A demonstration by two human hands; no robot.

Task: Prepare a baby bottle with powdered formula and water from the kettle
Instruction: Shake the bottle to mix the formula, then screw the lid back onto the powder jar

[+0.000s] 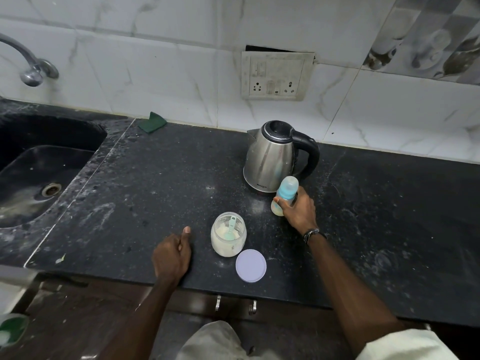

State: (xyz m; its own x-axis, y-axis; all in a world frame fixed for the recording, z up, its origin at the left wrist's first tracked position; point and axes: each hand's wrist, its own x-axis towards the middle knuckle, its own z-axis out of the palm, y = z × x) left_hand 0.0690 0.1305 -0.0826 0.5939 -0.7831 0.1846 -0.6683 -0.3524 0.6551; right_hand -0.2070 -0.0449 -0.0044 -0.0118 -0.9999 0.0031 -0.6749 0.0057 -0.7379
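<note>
A baby bottle (285, 191) with a blue collar and clear cap stands on the black counter (161, 183) in front of the steel kettle (272, 157). My right hand (298, 210) is wrapped around the bottle's body. An open clear jar of white powdered formula (228, 239) stands near the counter's front edge, with a pale green scoop (230, 228) lying inside it. The jar's lilac lid (251, 265) lies flat just right of it. My left hand (172, 254) rests on the counter left of the jar, fingers curled and thumb up, holding nothing.
A dark sink (39, 172) with a tap (31, 66) is at the left. A green scrub pad (152, 122) lies against the tiled wall. A socket panel (275, 76) is on the wall above the kettle. Cabinet handles (235, 305) show below the counter edge.
</note>
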